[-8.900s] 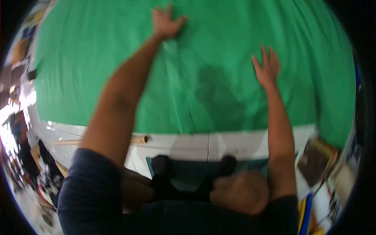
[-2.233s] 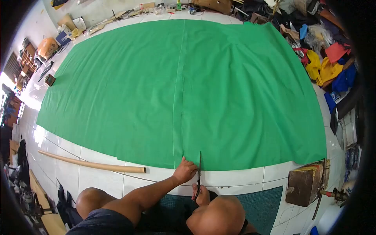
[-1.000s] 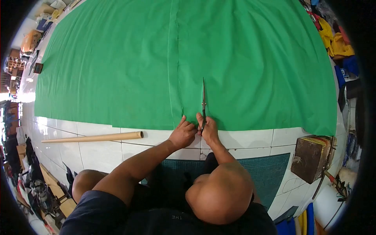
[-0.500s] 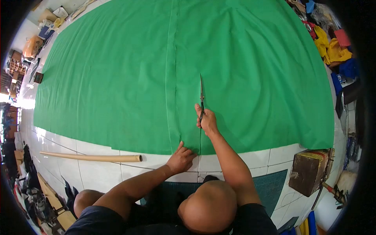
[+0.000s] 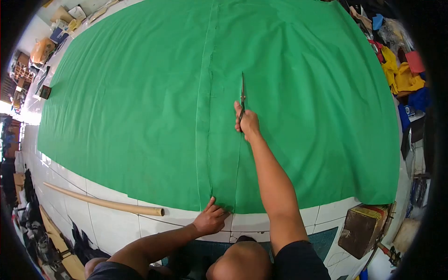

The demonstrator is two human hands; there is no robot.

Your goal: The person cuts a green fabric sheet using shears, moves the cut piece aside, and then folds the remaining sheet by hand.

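A large sheet of green fabric (image 5: 149,116) lies spread over the tiled floor. My right hand (image 5: 249,122) is closed round the handles of a pair of scissors (image 5: 242,88), whose blades point away from me over the fabric. Behind that hand a thin straight cut runs back to the near edge of the fabric. My left hand (image 5: 212,219) is at this edge, just left of the cut, with its fingers bent on the fabric and one digit pointing forward along the seam. Its fingertips are partly hidden.
A long tan tube (image 5: 107,203) lies on the white tiles at the left. A worn brown box (image 5: 359,233) stands by the fabric's near right corner. Piled cloth, some of it yellow (image 5: 403,77), lines the right side. A small dark block (image 5: 45,92) rests at the left edge.
My right hand has moved forward with the scissors, and the cut behind it is longer. My left hand stays at the fabric's near edge; the whole view has shifted slightly.
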